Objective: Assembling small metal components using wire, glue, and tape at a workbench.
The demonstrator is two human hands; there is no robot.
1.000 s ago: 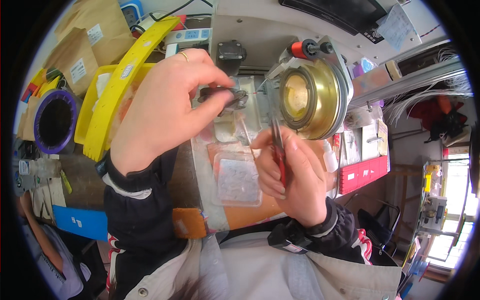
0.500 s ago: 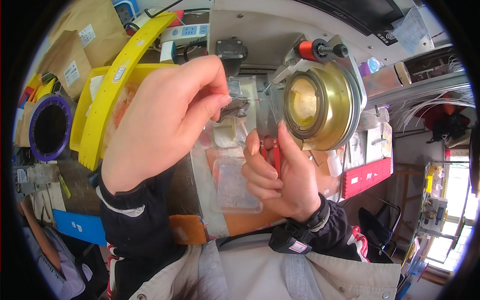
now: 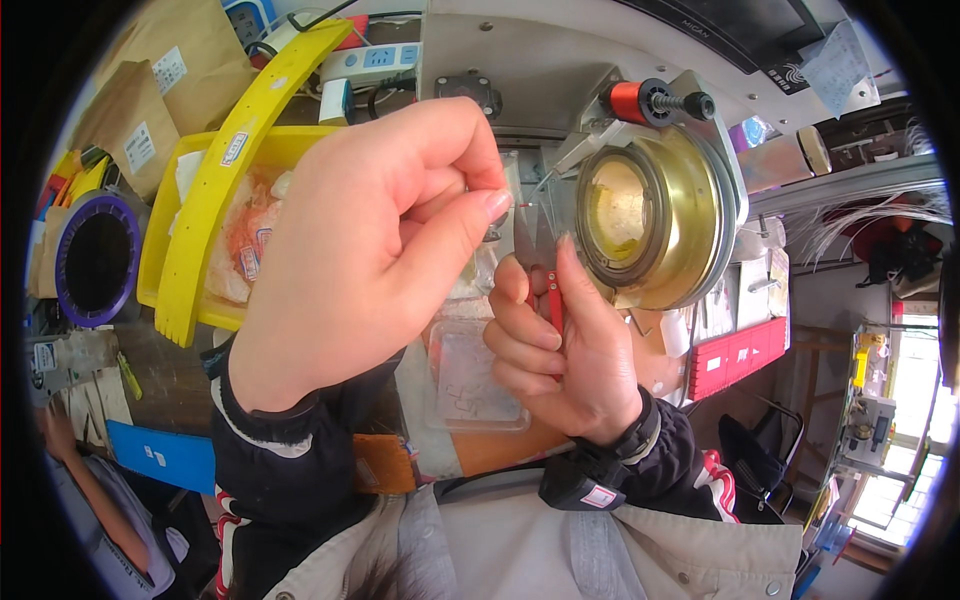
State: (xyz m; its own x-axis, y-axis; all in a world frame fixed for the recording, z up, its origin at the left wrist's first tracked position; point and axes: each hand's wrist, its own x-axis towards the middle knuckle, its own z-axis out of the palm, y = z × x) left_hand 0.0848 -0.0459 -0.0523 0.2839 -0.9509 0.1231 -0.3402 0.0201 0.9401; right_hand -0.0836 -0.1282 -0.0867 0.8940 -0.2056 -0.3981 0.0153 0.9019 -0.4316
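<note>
Thumb meets forefinger on my left hand [image 3: 365,240] (pinching what, I can't tell); my right hand [image 3: 588,365] curls around red-handled snips [image 3: 556,298].

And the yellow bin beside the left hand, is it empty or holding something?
Holding something: clear packets with reddish contents and labels show inside the yellow bin.

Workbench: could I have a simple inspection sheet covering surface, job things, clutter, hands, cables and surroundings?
Surface: brown bench, partly covered.
Job's things: red-handled tool; gold wheel to its right; red spool near the wheel.
Clutter: yellow bin and paper bags at left; clear box on the bench.
Hands: left hand pinched, anything between the fingertips unclear; right hand grips the tool.
Cables: black cable near the power strip.
Surroundings: another person's arm at lower left; bright window at right.
</note>
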